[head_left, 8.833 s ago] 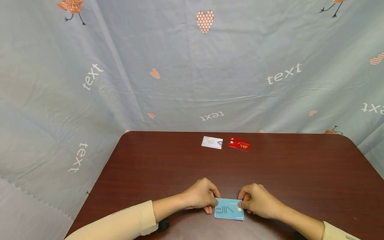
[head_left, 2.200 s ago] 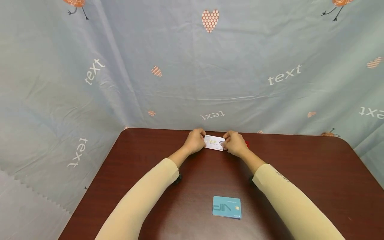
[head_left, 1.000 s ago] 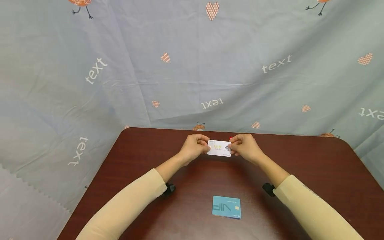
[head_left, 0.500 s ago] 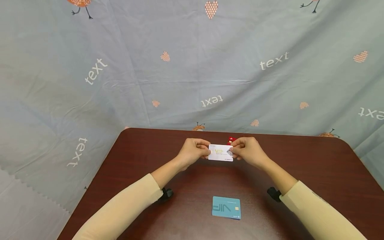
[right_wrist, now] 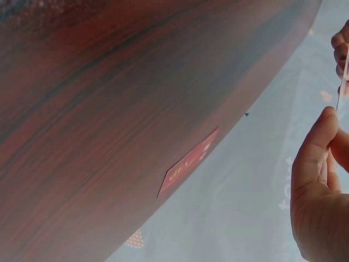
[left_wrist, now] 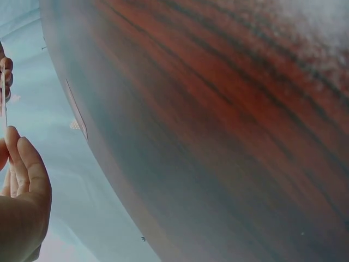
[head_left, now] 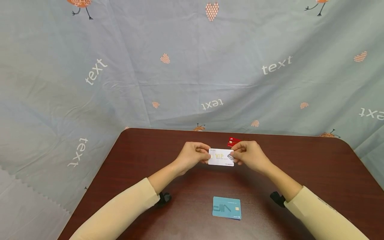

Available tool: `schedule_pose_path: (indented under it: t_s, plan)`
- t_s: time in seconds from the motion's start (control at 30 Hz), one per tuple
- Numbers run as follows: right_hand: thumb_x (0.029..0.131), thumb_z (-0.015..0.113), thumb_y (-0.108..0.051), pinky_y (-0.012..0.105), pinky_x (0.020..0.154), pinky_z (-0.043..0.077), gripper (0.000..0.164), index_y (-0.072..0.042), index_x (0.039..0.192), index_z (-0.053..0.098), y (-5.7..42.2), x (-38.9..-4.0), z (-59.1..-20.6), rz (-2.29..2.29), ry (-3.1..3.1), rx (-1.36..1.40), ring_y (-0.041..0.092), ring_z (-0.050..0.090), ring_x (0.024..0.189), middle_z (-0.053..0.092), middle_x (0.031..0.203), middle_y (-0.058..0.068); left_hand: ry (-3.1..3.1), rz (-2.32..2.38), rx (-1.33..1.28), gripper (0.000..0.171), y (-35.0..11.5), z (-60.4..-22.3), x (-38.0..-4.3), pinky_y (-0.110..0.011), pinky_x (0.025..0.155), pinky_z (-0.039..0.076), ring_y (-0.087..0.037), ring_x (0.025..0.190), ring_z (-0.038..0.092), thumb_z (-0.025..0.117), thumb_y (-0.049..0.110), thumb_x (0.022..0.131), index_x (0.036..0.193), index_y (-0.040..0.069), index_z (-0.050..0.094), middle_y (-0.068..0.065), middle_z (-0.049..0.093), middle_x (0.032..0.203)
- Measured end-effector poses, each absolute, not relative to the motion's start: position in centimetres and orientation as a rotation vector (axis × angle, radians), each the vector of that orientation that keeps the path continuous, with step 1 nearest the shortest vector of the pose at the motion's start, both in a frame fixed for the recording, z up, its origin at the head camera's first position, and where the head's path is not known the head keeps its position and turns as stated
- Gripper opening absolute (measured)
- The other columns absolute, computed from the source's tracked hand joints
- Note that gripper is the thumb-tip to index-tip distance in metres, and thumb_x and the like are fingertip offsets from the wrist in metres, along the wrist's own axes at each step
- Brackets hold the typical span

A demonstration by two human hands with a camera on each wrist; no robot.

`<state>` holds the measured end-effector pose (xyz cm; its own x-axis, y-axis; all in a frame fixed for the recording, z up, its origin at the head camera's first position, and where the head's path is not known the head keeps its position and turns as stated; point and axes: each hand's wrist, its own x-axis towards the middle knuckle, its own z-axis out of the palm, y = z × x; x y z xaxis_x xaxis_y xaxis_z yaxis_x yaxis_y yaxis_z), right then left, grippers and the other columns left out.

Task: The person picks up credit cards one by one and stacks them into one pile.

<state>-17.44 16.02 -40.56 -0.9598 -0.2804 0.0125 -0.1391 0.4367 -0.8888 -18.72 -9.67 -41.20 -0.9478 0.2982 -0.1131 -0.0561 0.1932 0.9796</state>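
Observation:
A white VIP card [head_left: 220, 158] is held up above the table between both hands. My left hand [head_left: 192, 156] pinches its left short edge between thumb and fingers, while my right hand [head_left: 251, 156] pinches the right one. Both wrist views show the card nearly edge-on, a thin white strip [left_wrist: 5, 101] by the left fingertips. Nearer to me, a light blue VIP card [head_left: 226, 207] lies flat, with another edge just showing beneath it. Behind the right hand a red VIP card [right_wrist: 188, 162] lies by the table's far edge, partly covered in the head view.
The dark red-brown wooden table [head_left: 144, 146] has rounded far corners. A grey-blue patterned curtain [head_left: 180, 66] hangs right behind and at the left. Black bands [head_left: 278, 199] sit on both wrists, below cream sleeves.
Earlier both hands were at the blue card near me. Then they gripped the white card at the far edge, lifted it and brought it nearer, uncovering part of the red card.

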Motion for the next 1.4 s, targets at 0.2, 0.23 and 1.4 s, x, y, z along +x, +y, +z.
schedule_pose_path:
  t_s: [0.2,0.23,1.4]
  plan:
    - [0.095,0.077,-0.004,0.031,0.065,0.061,0.019,0.008,0.107,0.07,16.1,-16.7,-40.5,-1.556,2.546,-0.372,0.029,0.069,0.072,0.074,0.084,0.01,2.172,1.817,0.257,0.025,-9.7,-41.2,-18.2,-0.048,0.078,0.062,-0.025,0.067,0.071,0.076,-0.008,0.089,0.114,-0.008,0.072,-0.011,0.076,0.082]
    - [0.095,0.077,-0.004,0.031,0.065,0.061,0.019,0.008,0.107,0.07,16.1,-16.5,-40.5,-1.558,2.545,-0.37,0.029,0.07,0.072,0.074,0.084,0.01,2.167,1.814,0.263,0.026,-9.7,-41.2,-18.1,-0.048,0.078,0.062,-0.024,0.067,0.071,0.077,-0.008,0.089,0.114,-0.007,0.072,-0.011,0.076,0.082]
    - [0.093,0.079,-0.008,0.033,0.061,0.061,0.018,0.007,0.102,0.074,17.9,-12.0,-42.0,-1.549,2.407,-0.342,0.025,0.071,0.069,0.075,0.079,0.009,2.005,1.733,0.329,0.019,-9.0,-42.0,-14.1,-0.036,0.066,0.063,-0.02,0.061,0.071,0.077,-0.009,0.084,0.102,-0.008,0.071,-0.016,0.076,0.081]
